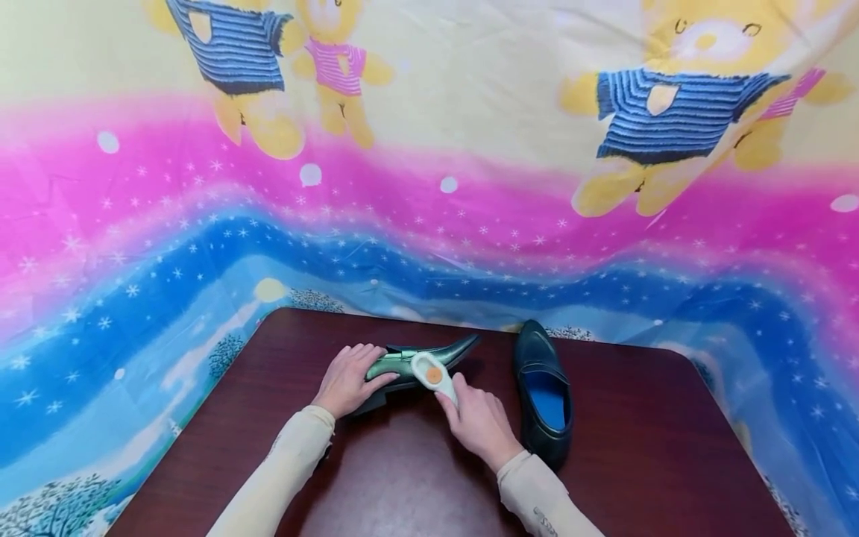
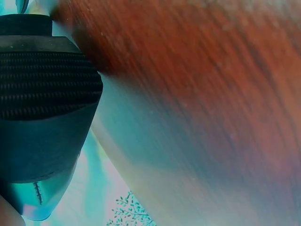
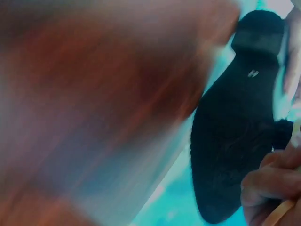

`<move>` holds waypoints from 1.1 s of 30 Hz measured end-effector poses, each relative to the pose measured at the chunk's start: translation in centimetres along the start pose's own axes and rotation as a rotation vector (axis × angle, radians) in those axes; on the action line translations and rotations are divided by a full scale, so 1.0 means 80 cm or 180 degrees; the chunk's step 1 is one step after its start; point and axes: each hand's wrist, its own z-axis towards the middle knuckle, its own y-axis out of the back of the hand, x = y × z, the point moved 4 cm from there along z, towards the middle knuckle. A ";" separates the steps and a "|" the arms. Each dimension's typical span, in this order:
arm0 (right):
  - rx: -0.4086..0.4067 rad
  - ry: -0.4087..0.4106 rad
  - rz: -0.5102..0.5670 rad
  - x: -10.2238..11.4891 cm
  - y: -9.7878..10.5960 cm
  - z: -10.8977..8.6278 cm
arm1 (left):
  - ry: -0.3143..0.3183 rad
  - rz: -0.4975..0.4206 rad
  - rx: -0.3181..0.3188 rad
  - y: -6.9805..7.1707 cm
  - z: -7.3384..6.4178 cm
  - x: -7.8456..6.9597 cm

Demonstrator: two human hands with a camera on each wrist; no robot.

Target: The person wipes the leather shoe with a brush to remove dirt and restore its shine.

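White tool (image 1: 420, 365) gripped in your right hand (image 1: 482, 421); its oval head overlaps the shoe (image 1: 397, 365) in the head view, contact not certain. Your left hand (image 1: 349, 379) holds that shoe at the heel end, toe right, over the table (image 1: 396, 485). Other shoe (image 1: 541, 373): upright, farther right. Judged step: working the upper. Next calls for steady left grip, light strokes.

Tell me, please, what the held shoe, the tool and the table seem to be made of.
Held shoe: seemingly leather, real or synthetic, judging by its glossy sheen; its sole, matte and dark, looks like rubber.
Tool: probably hard plastic, pale and smooth.
Table: apparently polished wood or wood-look laminate; reddish, with streaky grain and reflected light.
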 end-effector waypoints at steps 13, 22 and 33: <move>-0.0452 -0.1011 -0.0058 -0.044 0.030 0.012 | 0.0005 0.0107 0.0155 -0.001 0.000 -0.001; -0.0089 -0.0598 0.0325 -0.011 0.032 0.009 | 0.0004 0.0222 0.0163 -0.004 -0.001 -0.002; -0.0149 -0.0276 0.0219 0.005 0.031 0.020 | -0.0037 0.0156 -0.0039 -0.005 0.002 0.001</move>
